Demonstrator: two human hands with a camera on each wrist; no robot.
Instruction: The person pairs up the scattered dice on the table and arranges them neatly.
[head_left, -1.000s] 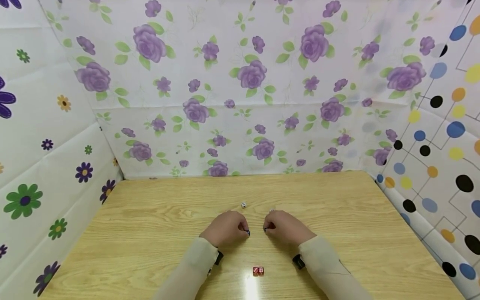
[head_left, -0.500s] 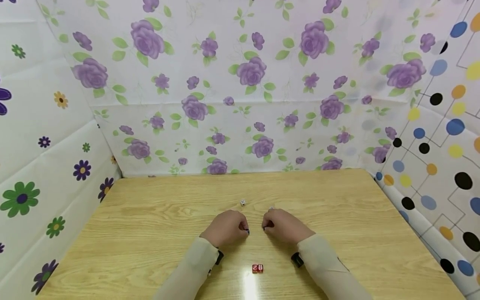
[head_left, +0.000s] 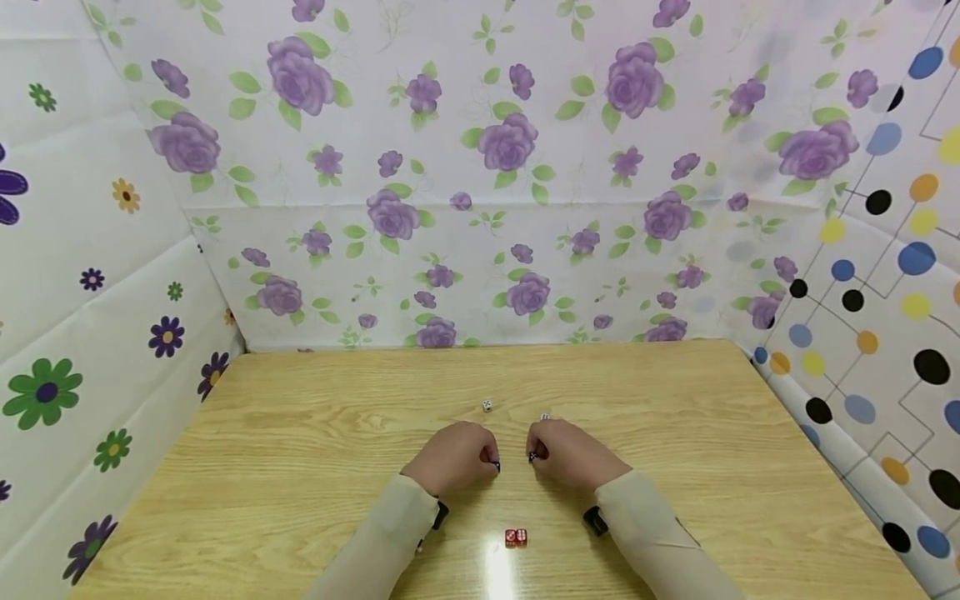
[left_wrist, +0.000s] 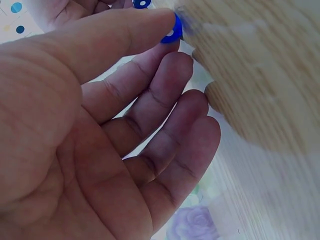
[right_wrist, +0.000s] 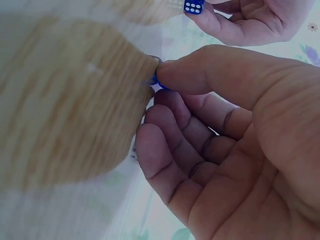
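Observation:
Near the middle of the table, my left hand [head_left: 452,454] pinches a blue die [left_wrist: 173,31] with white dots between thumb and index finger, low at the wood. My right hand [head_left: 576,454] faces it across a small gap and pinches a second blue die [right_wrist: 161,83], mostly covered by the thumb in the right wrist view. The other fingers of both hands are bent, their tips close to the tabletop. Beyond the left hand lies a white die [head_left: 487,406]. Another white die [head_left: 545,417] peeks out behind the right hand, partly hidden by it.
Two red dice [head_left: 516,538] sit side by side between the forearms, nearer the person. The light wooden table [head_left: 300,433] is enclosed by a flowered cloth [head_left: 465,250] behind and patterned cloths at left and right. Dark bands [head_left: 596,521] show at the wrists.
The hands hold nearly the same place, both still pinching their blue dice. Slightly more of the right hand's die shows at its fingertips. The head view has shifted a little.

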